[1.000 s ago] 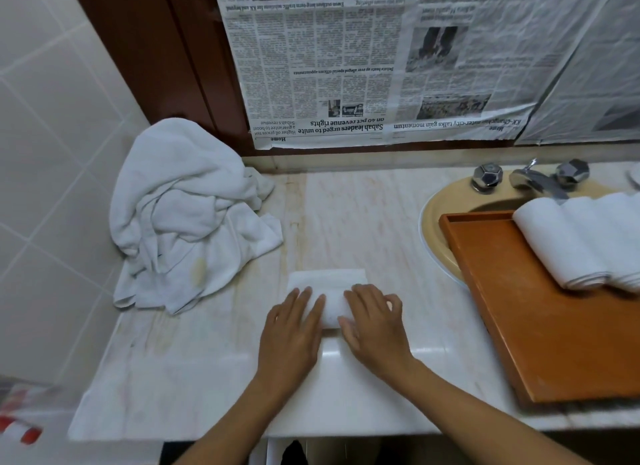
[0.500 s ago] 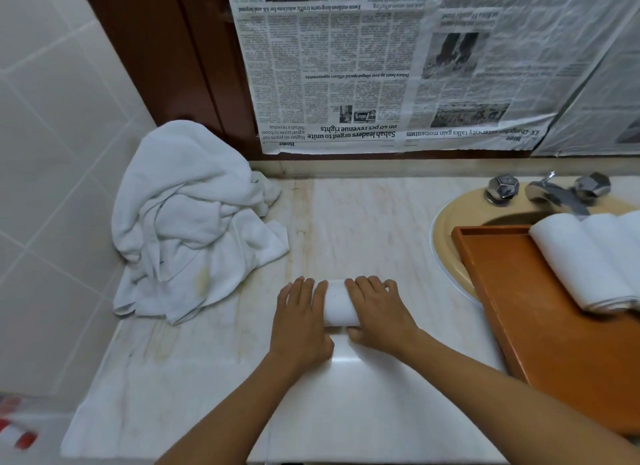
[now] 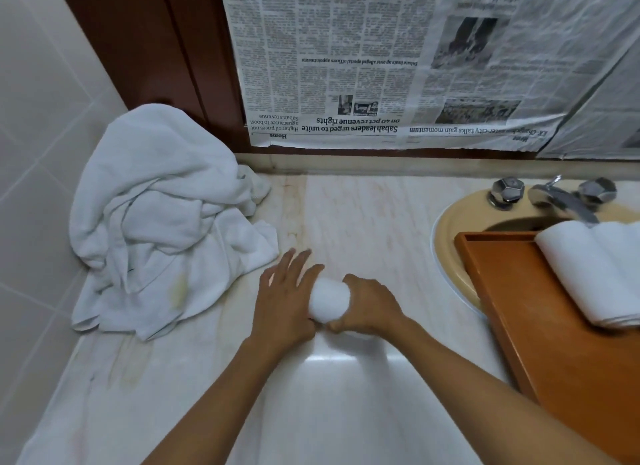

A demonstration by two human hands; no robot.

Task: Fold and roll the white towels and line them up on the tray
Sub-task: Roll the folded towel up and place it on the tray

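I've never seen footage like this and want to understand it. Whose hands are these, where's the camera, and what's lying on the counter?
There is no machine here. A person works with bare hands, and the one camera sits on their head looking forward and down, so both arms enter from the bottom edge. The right hand grips one end of a small rolled towel. The left hand lies against the other end with straight fingers. On the pale counter, a pile of loose white towels lies to the left. To the right, an orange tray sits over the sink and carries finished rolls. Newspaper covers the wall behind.
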